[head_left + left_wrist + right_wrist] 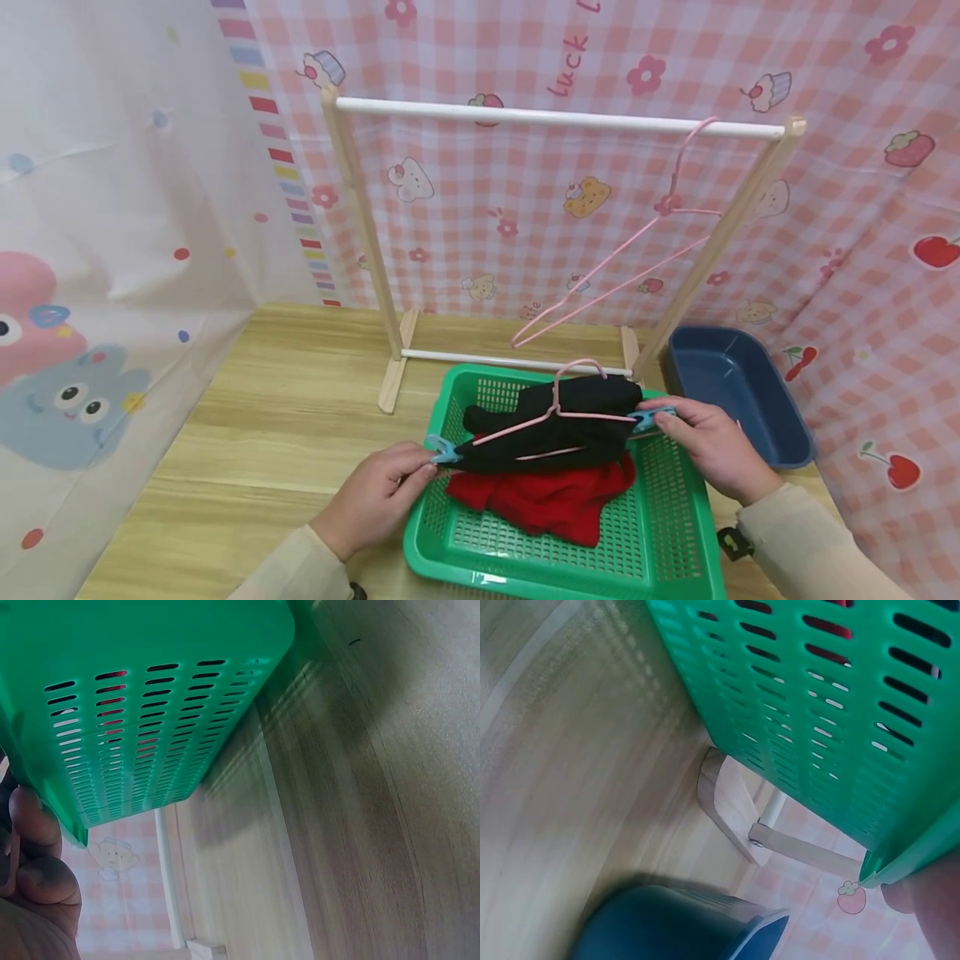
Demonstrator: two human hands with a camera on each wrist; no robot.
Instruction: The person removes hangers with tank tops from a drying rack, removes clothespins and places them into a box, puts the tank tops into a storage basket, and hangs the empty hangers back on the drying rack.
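Note:
A black garment is clipped to a pink hanger by a blue clothespin at each end, above the green basket. My left hand pinches the hanger's left end, close against the left clothespin. On the other side my right hand pinches the right clothespin between thumb and fingers. Beneath the black garment, a red garment lies in the basket. Only fingers of the left hand show in the left wrist view, and the clothespins are hidden there.
A wooden rack with a white top rail stands behind the basket. Another pink hanger hangs from its right part. At the right is a dark blue basin. Patterned cloth covers the walls around the wooden table.

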